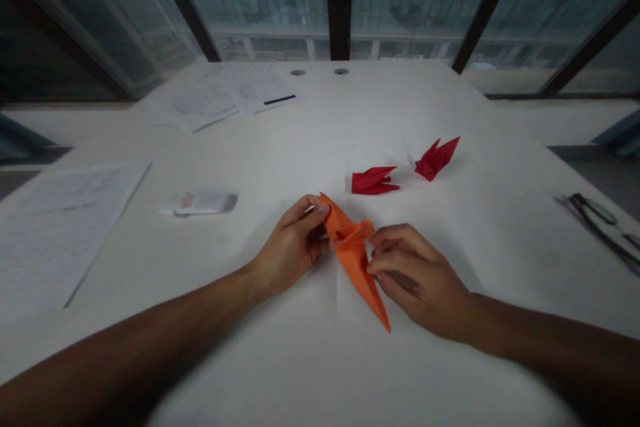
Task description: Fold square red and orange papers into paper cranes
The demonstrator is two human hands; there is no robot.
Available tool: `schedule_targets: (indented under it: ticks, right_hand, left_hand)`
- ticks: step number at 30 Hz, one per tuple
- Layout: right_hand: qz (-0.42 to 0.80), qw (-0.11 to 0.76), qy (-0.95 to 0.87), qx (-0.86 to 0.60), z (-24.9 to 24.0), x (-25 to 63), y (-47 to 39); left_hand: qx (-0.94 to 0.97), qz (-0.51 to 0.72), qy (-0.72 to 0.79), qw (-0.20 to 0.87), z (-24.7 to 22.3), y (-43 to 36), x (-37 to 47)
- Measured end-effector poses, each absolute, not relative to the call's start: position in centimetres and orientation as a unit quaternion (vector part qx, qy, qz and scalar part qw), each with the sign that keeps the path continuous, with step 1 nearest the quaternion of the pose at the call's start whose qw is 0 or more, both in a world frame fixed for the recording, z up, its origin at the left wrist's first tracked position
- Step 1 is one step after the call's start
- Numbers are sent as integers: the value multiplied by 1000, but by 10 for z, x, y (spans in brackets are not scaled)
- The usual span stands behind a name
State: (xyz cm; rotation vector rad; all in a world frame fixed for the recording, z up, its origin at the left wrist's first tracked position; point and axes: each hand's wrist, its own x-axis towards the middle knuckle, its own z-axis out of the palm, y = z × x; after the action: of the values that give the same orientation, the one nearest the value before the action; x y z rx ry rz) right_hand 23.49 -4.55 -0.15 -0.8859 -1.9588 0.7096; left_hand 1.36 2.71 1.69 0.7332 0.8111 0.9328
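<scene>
Orange folded paper [356, 269]: held just above or on the counter [280, 373], between both hands; contact beneath cannot be told. Clock centred on this piece, 12 toward the window. Its long body runs from 11 to 5, narrowing to a point at 5; a loose flap stands up around mid-length.

Left hand [300, 237], at 9: thumb and fingers pinching the 11 o'clock end. Right hand [417, 273], between 3 and 4: fingers bent, tips at the right edge beside the flap; whether they nip the paper or merely rest against it, cannot tell.

Nearby: one red folded piece [373, 181] near 1, another red piece [436, 160] between 1 and 2, well clear of the hands. White handset-like object [200, 203] between 9 and 10.

Step, as judged: mid-fold, working the middle layers. Next move calls for a firm left pinch and light right fingertips, so the layers shift without creasing askew or tearing.
</scene>
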Motion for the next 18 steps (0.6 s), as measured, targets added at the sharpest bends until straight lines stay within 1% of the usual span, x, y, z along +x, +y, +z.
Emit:
schedule_targets:
  ticks: [3,5,9,11,15,18]
  right_hand:
    - [330,397,-775,-365,3,235,-43]
    - [364,397,-756,-372,4,235,-42]
    - [460,456,-644,-406,1,233,-40]
    - [491,455,-624,-403,0,232,-39]
    - [426,412,-710,-382,4,233,-37]
    - [387,443,-700,-405,6,233,-36]
  left_hand:
    - [355,408,370,755,18,27,12]
    - [382,388,349,762,17,27,11]
    - [437,355,300,770,10,25,9]
    - [472,336,284,764,7,23,10]
    - [542,357,298,700,4,16,11]
    - [657,367,303,585,8,10,11]
